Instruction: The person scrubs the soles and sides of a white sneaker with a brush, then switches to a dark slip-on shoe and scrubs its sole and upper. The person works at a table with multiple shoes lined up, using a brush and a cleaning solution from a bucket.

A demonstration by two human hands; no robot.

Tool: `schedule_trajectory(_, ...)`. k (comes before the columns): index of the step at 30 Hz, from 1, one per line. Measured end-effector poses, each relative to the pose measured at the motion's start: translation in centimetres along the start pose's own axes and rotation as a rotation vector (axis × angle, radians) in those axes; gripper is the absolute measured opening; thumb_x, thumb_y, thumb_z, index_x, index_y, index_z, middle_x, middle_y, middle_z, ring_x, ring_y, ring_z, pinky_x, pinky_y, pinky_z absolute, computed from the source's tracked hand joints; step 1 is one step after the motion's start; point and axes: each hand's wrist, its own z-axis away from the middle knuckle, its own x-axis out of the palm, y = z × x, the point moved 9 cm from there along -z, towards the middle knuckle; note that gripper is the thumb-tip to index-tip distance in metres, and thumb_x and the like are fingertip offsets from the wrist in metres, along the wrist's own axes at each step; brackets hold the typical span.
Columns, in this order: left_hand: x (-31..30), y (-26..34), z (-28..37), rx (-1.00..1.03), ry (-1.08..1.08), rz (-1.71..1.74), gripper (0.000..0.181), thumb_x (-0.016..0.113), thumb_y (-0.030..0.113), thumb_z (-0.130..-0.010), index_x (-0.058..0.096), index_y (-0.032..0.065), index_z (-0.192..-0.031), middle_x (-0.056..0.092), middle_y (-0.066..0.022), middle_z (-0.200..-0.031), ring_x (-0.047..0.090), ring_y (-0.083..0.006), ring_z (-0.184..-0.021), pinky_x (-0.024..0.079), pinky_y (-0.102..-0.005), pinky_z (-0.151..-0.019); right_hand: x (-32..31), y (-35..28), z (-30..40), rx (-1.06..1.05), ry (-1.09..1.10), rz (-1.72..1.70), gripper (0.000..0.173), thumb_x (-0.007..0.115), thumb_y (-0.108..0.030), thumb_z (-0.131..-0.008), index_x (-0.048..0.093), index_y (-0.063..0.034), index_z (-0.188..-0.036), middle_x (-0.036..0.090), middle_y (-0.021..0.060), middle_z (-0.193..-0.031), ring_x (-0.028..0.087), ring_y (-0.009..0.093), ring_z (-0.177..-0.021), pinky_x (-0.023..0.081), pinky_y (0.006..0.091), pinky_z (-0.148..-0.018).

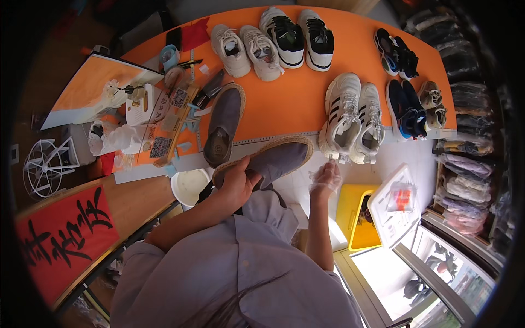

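Note:
My left hand [236,182] grips a grey slip-on espadrille [283,160] with a woven-rope sole edge, held by its heel end over the table's near edge. Its toe points to the right. The matching espadrille [225,110] rests on the orange table, toe pointing away from me. My right hand [326,176] is closed around some crumpled clear plastic [315,179], which wraps over the fingers. It hangs just below a pair of white sneakers with black stripes [344,108] standing at the table edge, apart from the held espadrille.
Several other shoes stand on the orange table [287,102], among them cream sneakers [231,51] and black-and-white sneakers [283,37]. Small tools and an acrylic sign with printed codes [164,123] crowd the left. A white bucket [190,186] and a yellow bin [352,209] stand below.

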Motion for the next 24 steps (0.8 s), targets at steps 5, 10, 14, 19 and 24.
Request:
schedule_trajectory(5, -3.5, -0.1, -5.9, 0.094, 0.185, 0.045, 0.04, 0.043, 0.02, -0.098, 0.036, 0.0016, -0.134, 0.044, -0.0126, -0.125, 0.051, -0.0224, -0.108, 0.052, -0.0371, -0.093, 0.2, 3.4, -0.2, 0.118, 0.057, -0.143, 0.027, 0.051, -0.021, -0.095, 0.047, -0.0133, -0.07, 0.036, -0.0069, -0.055, 0.03, 0.004, -0.045, 0.023, 0.0219, -0.04)
schedule_trajectory(10, -6.3, 4.3, -7.2, 0.209, 0.201, -0.024, 0.033, 0.043, 0.019, -0.098, 0.044, -0.0004, -0.124, 0.049, -0.0118, -0.11, 0.055, -0.0222, -0.094, 0.056, -0.0354, -0.083, 1.5, 4.3, 0.6, 0.169, -0.031, -0.035, 0.027, 0.051, -0.023, -0.095, 0.048, -0.0141, -0.07, 0.037, -0.0073, -0.057, 0.031, 0.003, -0.046, 0.023, 0.0212, -0.04)
schedule_trajectory(14, -7.8, 6.2, -6.4, 0.262, 0.176, -0.093, 0.038, 0.063, 0.026, -0.087, 0.049, 0.0003, -0.112, 0.055, -0.0086, -0.095, 0.058, -0.0224, -0.086, 0.052, -0.0371, -0.077, 2.3, 6.3, 0.6, 0.239, -0.116, 0.099, 0.027, 0.051, -0.023, -0.095, 0.05, -0.0118, -0.071, 0.039, -0.0064, -0.059, 0.032, 0.004, -0.05, 0.024, 0.0215, -0.044)
schedule_trajectory(19, -2.3, 7.2, -2.0, 0.81, 0.102, -1.349, 0.055, 0.073, 0.036, -0.075, 0.054, -0.0041, -0.107, 0.061, -0.0167, -0.096, 0.061, -0.0295, -0.088, 0.049, -0.0393, -0.076, 3.0, 10.2, 0.0, 0.276, -0.161, 0.259, 0.027, 0.051, -0.024, -0.094, 0.051, -0.0089, -0.072, 0.04, -0.0054, -0.061, 0.033, 0.006, -0.053, 0.026, 0.0229, -0.047)
schedule_trajectory(24, -1.1, 5.6, -2.0, 0.92, 0.01, -1.898, 0.04, 0.072, 0.034, -0.075, 0.064, -0.0034, -0.087, 0.062, -0.0212, -0.075, 0.062, -0.0364, -0.072, 0.049, -0.0423, -0.063, 5.0, 10.0, 0.1, 0.267, -0.192, 0.172, 0.027, 0.053, -0.024, -0.094, 0.05, -0.0099, -0.071, 0.039, -0.0061, -0.06, 0.033, 0.005, -0.052, 0.026, 0.0228, -0.047)
